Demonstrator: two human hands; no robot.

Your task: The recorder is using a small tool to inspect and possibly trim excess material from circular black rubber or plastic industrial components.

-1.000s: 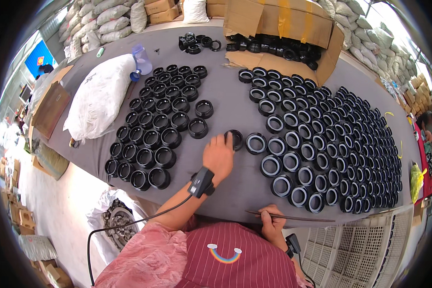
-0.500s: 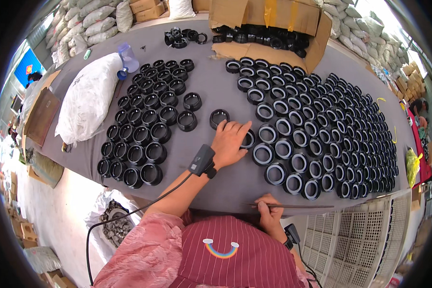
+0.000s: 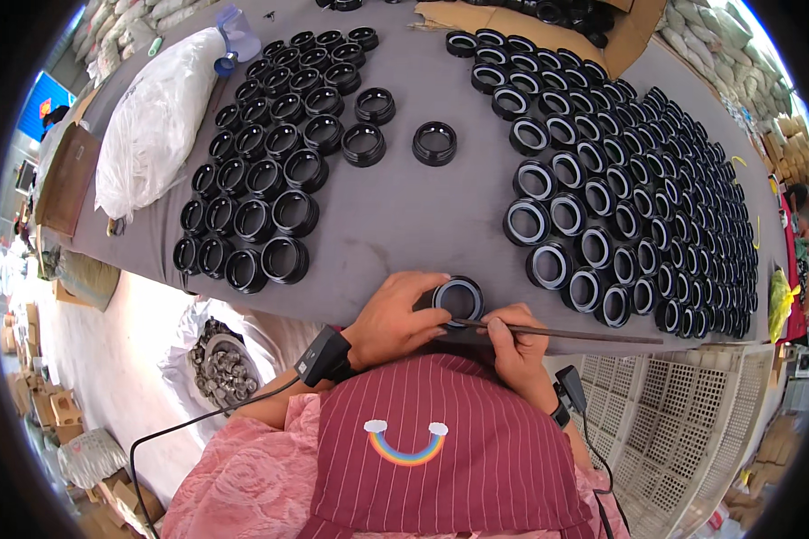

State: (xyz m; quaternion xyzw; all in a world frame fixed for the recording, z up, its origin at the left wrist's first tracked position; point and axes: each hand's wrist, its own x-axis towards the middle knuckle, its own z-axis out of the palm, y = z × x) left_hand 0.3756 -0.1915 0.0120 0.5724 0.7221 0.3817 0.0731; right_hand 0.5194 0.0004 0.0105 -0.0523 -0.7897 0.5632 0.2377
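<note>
The person's striped maroon cap (image 3: pixel 431 431) hides both wrists' lower parts and the near table edge, and the far cardboard box (image 3: pixel 548 13) is cut off by the picture's top rim, its black parts only partly visible. The left hand (image 3: pixel 395 316) is closed around a black round plastic ring with a pale inner band (image 3: pixel 458 298), held just above the near edge of the grey table (image 3: pixel 422 216). The right hand (image 3: pixel 517 346) is clamped on a thin dark metal rod (image 3: pixel 575 332) whose tip touches the ring (exact contact is hard to make out). A white plastic bag (image 3: pixel 216 364) below the table holds dark metal pieces.
</note>
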